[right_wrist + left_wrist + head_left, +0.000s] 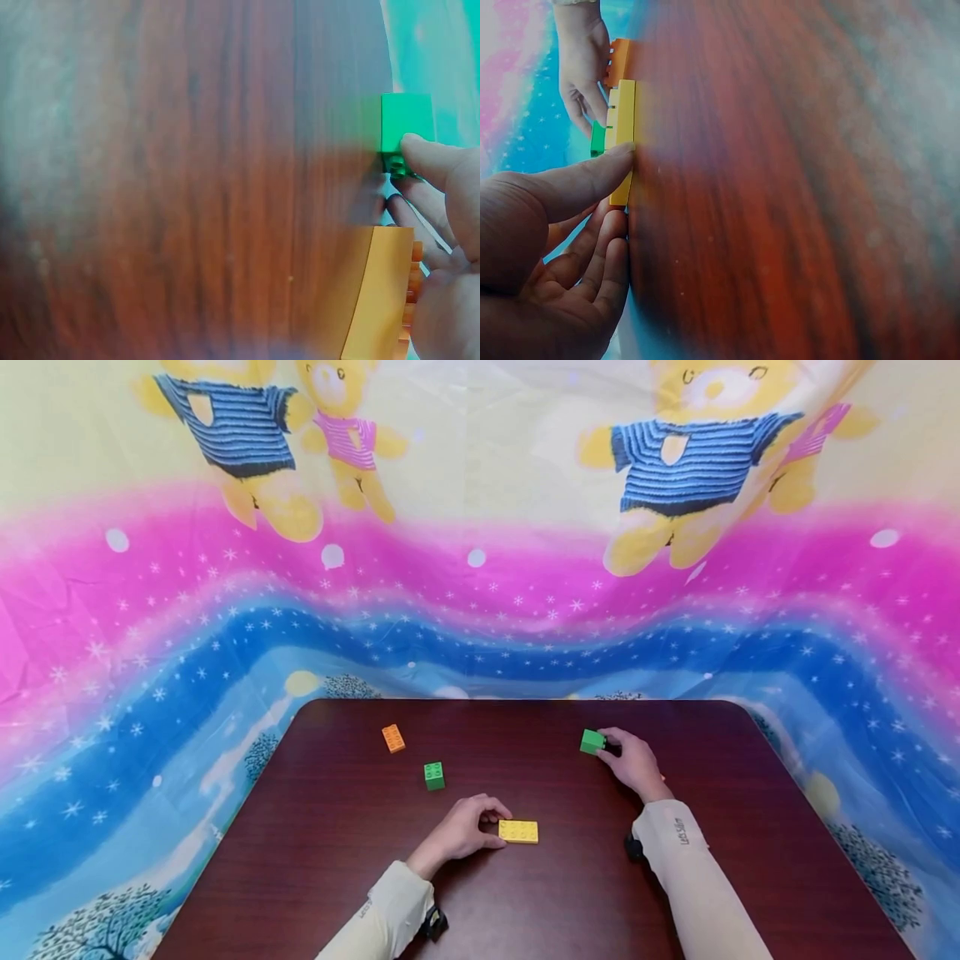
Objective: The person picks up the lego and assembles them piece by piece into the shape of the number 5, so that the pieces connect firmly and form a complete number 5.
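My left hand [467,828] is at the near middle of the table, thumb and fingers about the left end of a flat yellow building brick [518,832] that lies studs up. In the left wrist view the thumb overlaps the yellow brick [627,112]. Farther back on the right, my right hand [633,763] pinches a green building brick [592,742]. This green brick [406,120] is tipped on its side, its studs toward the hand in the right wrist view. An orange brick [379,292] stands close beside the right hand, mostly hidden by it in the head view.
A second green brick [434,776] sits studs up left of centre. Behind it, toward the back left, lies another orange brick [393,738]. The dark wooden table [337,860] ends at a printed curtain [480,568] with bears on it.
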A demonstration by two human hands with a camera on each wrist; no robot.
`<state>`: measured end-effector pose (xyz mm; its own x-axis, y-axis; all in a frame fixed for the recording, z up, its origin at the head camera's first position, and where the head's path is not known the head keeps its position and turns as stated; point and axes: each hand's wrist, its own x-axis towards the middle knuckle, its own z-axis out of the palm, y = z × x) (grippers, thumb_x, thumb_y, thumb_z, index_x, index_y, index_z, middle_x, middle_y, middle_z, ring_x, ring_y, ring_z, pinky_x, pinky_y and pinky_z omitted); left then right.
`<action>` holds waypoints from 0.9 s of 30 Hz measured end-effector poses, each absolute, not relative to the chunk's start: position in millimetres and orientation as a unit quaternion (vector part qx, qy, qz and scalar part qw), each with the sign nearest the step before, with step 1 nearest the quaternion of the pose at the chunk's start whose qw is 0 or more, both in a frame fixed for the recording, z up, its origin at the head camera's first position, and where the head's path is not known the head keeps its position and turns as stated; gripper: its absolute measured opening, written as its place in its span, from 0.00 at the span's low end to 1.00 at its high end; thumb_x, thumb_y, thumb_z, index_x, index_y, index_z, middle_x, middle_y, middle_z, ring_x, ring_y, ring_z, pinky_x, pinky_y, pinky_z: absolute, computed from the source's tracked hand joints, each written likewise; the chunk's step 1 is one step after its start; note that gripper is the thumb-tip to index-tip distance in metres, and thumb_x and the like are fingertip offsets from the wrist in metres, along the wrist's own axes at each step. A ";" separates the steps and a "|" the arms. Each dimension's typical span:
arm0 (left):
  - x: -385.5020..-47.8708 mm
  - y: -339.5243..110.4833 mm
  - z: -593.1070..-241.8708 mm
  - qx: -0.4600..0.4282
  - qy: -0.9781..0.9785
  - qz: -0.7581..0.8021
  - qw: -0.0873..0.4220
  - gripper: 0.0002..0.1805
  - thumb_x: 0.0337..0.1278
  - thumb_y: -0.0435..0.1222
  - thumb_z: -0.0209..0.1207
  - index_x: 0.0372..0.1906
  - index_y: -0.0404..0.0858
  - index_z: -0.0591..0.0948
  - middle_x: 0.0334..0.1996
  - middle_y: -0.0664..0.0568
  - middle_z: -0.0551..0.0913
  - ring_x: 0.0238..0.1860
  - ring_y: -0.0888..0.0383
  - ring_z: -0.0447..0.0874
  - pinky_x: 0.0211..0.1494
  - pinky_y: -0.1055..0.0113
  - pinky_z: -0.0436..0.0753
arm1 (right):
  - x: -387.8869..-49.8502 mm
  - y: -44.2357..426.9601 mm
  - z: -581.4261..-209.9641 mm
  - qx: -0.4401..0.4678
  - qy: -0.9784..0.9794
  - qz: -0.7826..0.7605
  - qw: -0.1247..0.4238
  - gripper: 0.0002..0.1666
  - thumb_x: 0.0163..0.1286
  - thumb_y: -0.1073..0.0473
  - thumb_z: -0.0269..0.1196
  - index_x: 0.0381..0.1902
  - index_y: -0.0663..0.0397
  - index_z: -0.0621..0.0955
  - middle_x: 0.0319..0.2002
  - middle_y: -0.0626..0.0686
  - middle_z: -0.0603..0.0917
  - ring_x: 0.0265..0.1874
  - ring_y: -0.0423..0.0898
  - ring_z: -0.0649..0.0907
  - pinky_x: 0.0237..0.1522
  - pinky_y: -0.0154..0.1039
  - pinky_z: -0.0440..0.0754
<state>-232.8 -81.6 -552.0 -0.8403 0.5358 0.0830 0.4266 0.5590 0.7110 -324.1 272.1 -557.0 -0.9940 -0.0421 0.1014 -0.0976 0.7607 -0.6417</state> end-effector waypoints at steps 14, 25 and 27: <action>-231.9 -81.3 -552.7 0.274 0.878 0.385 0.073 0.18 0.47 0.32 0.79 0.45 0.42 0.88 0.40 0.54 0.84 0.42 0.59 0.83 0.49 0.68 0.84 | -320.2 271.3 -548.6 0.033 -0.922 0.384 0.032 0.27 0.77 0.59 0.63 0.70 0.55 0.75 0.65 0.68 0.79 0.63 0.65 0.78 0.63 0.65 0.76; -232.6 -81.0 -552.8 0.267 0.881 0.382 0.077 0.18 0.47 0.32 0.79 0.45 0.42 0.88 0.40 0.54 0.84 0.43 0.59 0.83 0.48 0.69 0.83 | -318.3 266.1 -538.0 0.045 -0.916 0.396 0.054 0.28 0.76 0.59 0.65 0.70 0.56 0.76 0.63 0.67 0.80 0.62 0.65 0.79 0.63 0.64 0.77; -232.6 -81.1 -552.4 0.267 0.881 0.383 0.077 0.18 0.47 0.32 0.79 0.45 0.42 0.88 0.40 0.54 0.84 0.43 0.59 0.83 0.48 0.68 0.84 | -317.9 264.4 -535.7 0.048 -0.914 0.398 0.060 0.28 0.75 0.59 0.66 0.70 0.56 0.76 0.61 0.67 0.81 0.60 0.64 0.80 0.62 0.63 0.78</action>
